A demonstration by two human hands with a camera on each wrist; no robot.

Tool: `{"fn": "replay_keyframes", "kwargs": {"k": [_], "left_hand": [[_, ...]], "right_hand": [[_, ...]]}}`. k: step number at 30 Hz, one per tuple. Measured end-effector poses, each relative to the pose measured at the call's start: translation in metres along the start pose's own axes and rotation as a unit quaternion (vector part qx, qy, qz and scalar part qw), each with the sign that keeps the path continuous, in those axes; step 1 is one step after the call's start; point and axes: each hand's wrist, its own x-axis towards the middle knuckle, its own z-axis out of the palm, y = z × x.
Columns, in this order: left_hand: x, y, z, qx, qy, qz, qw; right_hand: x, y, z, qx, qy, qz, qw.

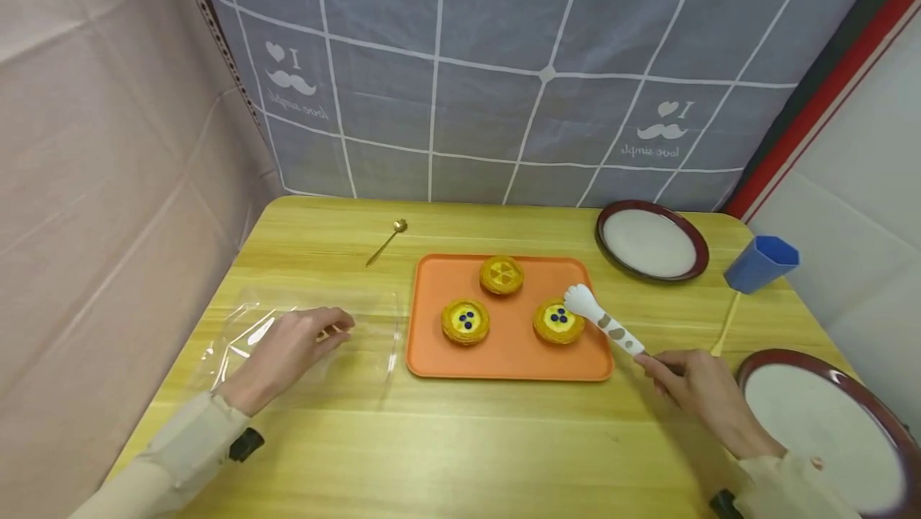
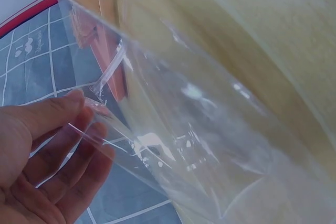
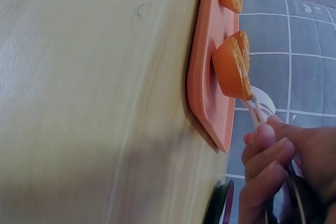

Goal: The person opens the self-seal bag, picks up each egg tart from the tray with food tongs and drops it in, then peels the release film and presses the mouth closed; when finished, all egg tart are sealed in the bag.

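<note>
My left hand [image 1: 291,351] is over the left part of the table. In the left wrist view its thumb and fingers pinch the edge of a clear plastic bag [image 2: 226,114], which spreads in shiny folds. My right hand [image 1: 701,395] grips the handle of white paw-tipped tongs [image 1: 610,325] with brown spots. The paw tip overlaps the edge of the right egg tart [image 1: 558,327], topped with dark berries. That tart sits on an orange tray [image 1: 511,363]. A second berry-topped tart [image 1: 464,322] is at the left, and a fruit-topped tart [image 1: 501,275] at the back.
A small gold spoon [image 1: 387,242] lies behind the bag. One dark-red-rimmed white plate [image 1: 651,243] is at the back right; another plate [image 1: 820,423] lies by my right forearm. A blue cup [image 1: 761,265] tilts at the right edge, beside a thin pale stick [image 1: 728,323].
</note>
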Motion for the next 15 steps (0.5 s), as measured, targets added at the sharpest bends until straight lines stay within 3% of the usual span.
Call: {"fn": "replay_keyframes", "kwargs": {"k": [15], "left_hand": [[0.0005, 0.0003, -0.0011, -0.021, -0.003, -0.021, 0.9995]], "right_hand": [[0.002, 0.0039, -0.0052, 0.03, 0.001, 0.025, 0.999]]}}
